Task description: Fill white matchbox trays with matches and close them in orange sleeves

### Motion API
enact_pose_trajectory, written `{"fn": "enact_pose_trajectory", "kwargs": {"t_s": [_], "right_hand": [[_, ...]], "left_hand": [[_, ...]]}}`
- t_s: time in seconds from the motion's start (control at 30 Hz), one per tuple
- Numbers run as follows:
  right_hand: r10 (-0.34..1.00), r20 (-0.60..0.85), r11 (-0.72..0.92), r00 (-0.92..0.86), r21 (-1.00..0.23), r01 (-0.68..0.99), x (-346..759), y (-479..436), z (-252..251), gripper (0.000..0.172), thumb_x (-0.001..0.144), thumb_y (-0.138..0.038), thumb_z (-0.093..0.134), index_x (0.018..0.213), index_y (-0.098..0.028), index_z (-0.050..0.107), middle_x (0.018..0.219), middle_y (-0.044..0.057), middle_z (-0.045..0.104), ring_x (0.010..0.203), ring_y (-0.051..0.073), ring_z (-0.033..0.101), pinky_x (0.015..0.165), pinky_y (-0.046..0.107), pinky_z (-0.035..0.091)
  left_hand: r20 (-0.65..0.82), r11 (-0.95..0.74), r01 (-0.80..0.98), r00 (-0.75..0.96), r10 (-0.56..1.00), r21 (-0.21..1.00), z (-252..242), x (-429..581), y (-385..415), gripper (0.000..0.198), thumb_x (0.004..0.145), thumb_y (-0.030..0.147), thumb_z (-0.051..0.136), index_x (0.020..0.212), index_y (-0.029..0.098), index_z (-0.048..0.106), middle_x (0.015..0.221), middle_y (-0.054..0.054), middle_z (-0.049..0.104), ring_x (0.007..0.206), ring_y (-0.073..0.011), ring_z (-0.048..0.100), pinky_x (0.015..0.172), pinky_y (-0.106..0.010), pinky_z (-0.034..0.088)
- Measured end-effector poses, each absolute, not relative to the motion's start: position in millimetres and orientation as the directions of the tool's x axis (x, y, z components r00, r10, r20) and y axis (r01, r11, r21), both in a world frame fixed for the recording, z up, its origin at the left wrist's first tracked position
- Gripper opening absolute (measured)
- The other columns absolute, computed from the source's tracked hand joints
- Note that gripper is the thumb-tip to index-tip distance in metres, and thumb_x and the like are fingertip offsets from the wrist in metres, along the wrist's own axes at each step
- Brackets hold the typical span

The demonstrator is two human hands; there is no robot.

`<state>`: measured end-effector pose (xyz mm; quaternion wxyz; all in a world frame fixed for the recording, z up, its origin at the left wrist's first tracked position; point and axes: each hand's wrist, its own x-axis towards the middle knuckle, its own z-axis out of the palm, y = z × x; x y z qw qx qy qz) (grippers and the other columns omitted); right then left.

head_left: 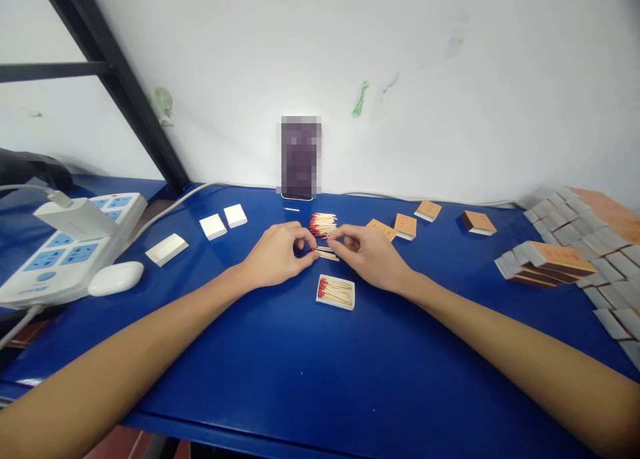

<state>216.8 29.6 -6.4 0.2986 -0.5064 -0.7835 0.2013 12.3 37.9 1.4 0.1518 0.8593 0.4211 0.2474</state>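
Several loose matches lie between my two hands over the blue table. My left hand is closed, thumb and forefinger pinched at their red heads. My right hand is closed too, its fingertips pinched at the matches from the other side. Just behind the fingertips lies a heap of matches, red heads to the left. Nearer to me sits a white matchbox tray, partly filled with matches whose heads also point left. Orange matchbox sleeves lie beyond my right hand, one partly hidden by it.
White matchbox trays lie at left, near a power strip and a white earbud case. A phone leans on the wall behind a single match. Stacked matchboxes stand at right on the blue table.
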Motion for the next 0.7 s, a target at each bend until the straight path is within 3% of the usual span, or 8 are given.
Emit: {"fn": "enact_pose_trajectory", "kwargs": {"t_s": [0.13,0.37,0.53,0.7], "right_hand": [[0.915,0.339,0.392,-0.217,-0.625,0.676,218.3,31.4,-5.6,0.014,0.083,-0.030,0.057,0.075,-0.019,0.061,0.051,-0.006,0.046,0.048,0.011,0.041,0.054,0.027,0.032],[0.921,0.291,0.379,-0.258,-0.524,0.762,212.3,32.0,-6.6,0.015,0.082,-0.030,0.056,0.072,-0.019,0.062,0.065,0.000,0.058,0.061,0.013,0.050,0.057,0.027,0.033],[0.935,0.231,0.354,-0.269,-0.577,0.736,213.2,33.1,-3.9,0.016,0.082,-0.025,0.055,0.069,-0.019,0.062,0.061,-0.001,0.060,0.056,0.012,0.049,0.055,0.026,0.032],[0.916,0.276,0.400,-0.291,-0.580,0.710,223.4,41.1,-1.7,0.017,0.085,-0.028,0.055,0.076,-0.018,0.064,0.058,-0.002,0.059,0.052,0.011,0.048,0.056,0.026,0.035]], "left_hand": [[0.313,-0.581,0.661,0.490,0.813,0.475,2.4,12.4,36.4,0.017,0.080,0.031,0.064,0.090,0.018,0.065,0.073,0.002,0.056,0.060,-0.0104,0.048,0.059,-0.026,0.039],[0.318,-0.593,0.678,0.500,0.805,0.435,2.5,13.6,35.8,0.014,0.078,0.027,0.062,0.085,0.016,0.066,0.073,0.000,0.055,0.062,-0.0112,0.049,0.061,-0.027,0.040],[0.318,-0.609,0.672,0.520,0.793,0.422,1.5,13.3,37.4,0.015,0.079,0.026,0.060,0.089,0.017,0.066,0.074,0.000,0.056,0.062,-0.0111,0.049,0.061,-0.027,0.040],[0.309,-0.610,0.677,0.526,0.792,0.411,1.4,12.8,37.3,0.019,0.082,0.025,0.057,0.096,0.017,0.066,0.073,0.000,0.056,0.063,-0.0121,0.049,0.061,-0.028,0.040]]}}
